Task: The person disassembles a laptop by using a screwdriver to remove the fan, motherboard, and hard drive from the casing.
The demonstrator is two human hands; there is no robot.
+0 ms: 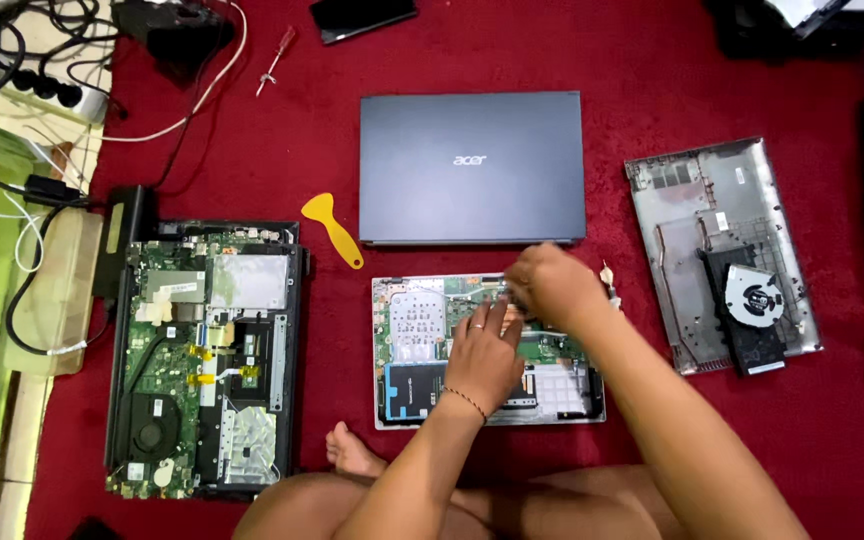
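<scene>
Lying open on the red cloth just in front of the person's crossed legs, the small laptop base shows green board, silver shielding and a dark battery. Left hand presses flat, fingers together, apparently steadying it; right hand pinches something at the top edge, unclear what. The closed laptop lid lies just beyond.

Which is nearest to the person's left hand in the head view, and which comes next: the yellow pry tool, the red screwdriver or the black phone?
From the left hand, resting on the open laptop:
1. Yellow pry tool, up and to the left on the red cloth.
2. Red screwdriver, farther up-left.
3. Black phone, at the top edge; nearly level with the screwdriver, so that ranking is loose.
</scene>
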